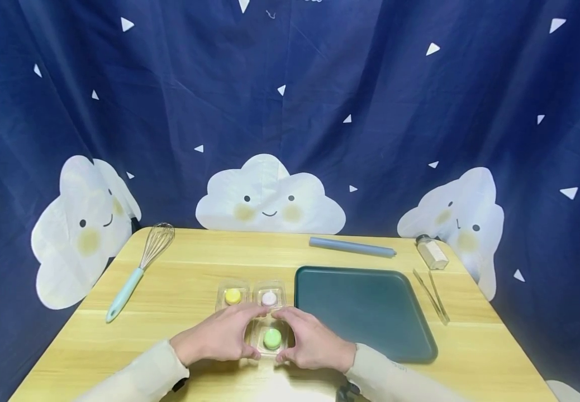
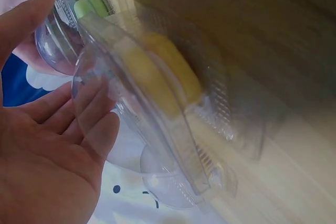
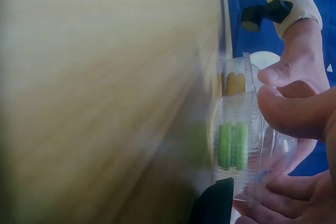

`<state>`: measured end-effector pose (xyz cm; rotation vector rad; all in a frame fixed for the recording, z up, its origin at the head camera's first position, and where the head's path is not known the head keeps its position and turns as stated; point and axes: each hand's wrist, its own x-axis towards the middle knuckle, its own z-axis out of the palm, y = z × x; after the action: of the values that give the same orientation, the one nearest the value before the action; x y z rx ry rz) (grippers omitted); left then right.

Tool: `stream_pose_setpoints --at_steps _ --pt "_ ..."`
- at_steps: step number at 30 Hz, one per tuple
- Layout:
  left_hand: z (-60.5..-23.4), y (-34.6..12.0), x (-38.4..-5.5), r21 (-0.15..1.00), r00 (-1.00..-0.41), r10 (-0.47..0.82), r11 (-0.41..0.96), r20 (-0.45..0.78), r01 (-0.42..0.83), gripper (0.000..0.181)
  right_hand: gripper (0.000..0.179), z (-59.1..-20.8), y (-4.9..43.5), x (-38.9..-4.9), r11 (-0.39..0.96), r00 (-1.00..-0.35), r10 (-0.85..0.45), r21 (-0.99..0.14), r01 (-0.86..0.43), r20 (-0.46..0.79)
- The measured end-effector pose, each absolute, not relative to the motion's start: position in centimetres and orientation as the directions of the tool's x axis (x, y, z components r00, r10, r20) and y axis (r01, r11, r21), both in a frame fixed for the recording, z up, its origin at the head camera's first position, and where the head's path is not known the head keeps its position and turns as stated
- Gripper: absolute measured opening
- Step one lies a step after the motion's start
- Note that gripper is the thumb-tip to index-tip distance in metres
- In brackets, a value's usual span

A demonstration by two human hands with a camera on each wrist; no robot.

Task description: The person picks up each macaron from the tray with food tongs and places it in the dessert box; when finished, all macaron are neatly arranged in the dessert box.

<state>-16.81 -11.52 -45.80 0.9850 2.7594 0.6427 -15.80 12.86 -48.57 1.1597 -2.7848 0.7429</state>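
A clear plastic box (image 1: pixel 257 332) with a green macaron (image 1: pixel 272 339) inside sits on the table between my hands. My left hand (image 1: pixel 219 335) grips its left side, thumb towards me and fingers bent round the far side. Mirroring it, my right hand (image 1: pixel 315 338) holds the right side; its thumb (image 3: pixel 294 111) lies against the domed lid (image 3: pixel 281 153) in the right wrist view. Just beyond are two similar boxes, one with a yellow macaron (image 1: pixel 232 296), one with a pale pink macaron (image 1: pixel 269 298). The left fingertips are partly seen through a clear lid (image 2: pixel 131 145).
A dark green tray (image 1: pixel 360 312) lies right of the boxes, close to my right hand. Farther right are tongs (image 1: pixel 433 296) and a clear jar with a dark lid (image 1: pixel 432 252). A grey-blue roll (image 1: pixel 352 247) lies at the back, a whisk (image 1: pixel 139 273) at left.
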Motion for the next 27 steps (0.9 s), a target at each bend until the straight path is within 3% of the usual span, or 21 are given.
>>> stream_pose_setpoints --at_steps 11,27 --pt "-45.9 -10.8 -17.2 0.402 -0.747 0.665 0.682 0.008 0.611 0.089 0.074 -48.0 13.0 -16.2 0.655 -0.742 -0.658 -0.392 -0.647 0.126" --pt "-46.7 -10.5 -16.8 0.395 -0.739 0.674 0.672 0.023 0.626 0.089 0.068 -47.8 12.9 -16.2 0.610 -0.660 -0.737 -0.278 -0.742 0.146"
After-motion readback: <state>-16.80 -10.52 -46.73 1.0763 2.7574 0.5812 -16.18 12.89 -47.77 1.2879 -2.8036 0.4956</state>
